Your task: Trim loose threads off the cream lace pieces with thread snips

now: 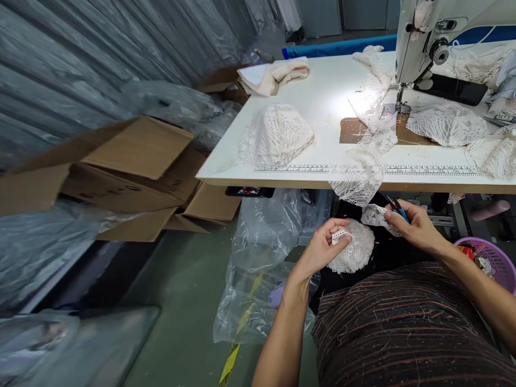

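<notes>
Below the table's front edge, my left hand [322, 246] pinches the edge of a rounded white lace piece [357, 251], shaped like a cup, which lies over my lap. In my right hand [417, 224] is a pair of thread snips [399, 208] with blue handles and dark blades pointing up. The fingers of that hand also pinch a smaller lace piece [374, 216], close to the cup-shaped one. Just above, a long lace strip [365, 172] runs from under the sewing machine [419, 48] and hangs over the table edge.
A stack of lace pieces [280, 134] and folded cream fabric [276, 75] sit on the white table [318, 102]. A dark phone [455, 88] lies behind more lace [447, 123]. Open cardboard boxes [137, 145] stand left; a purple basket [497, 263] is at right.
</notes>
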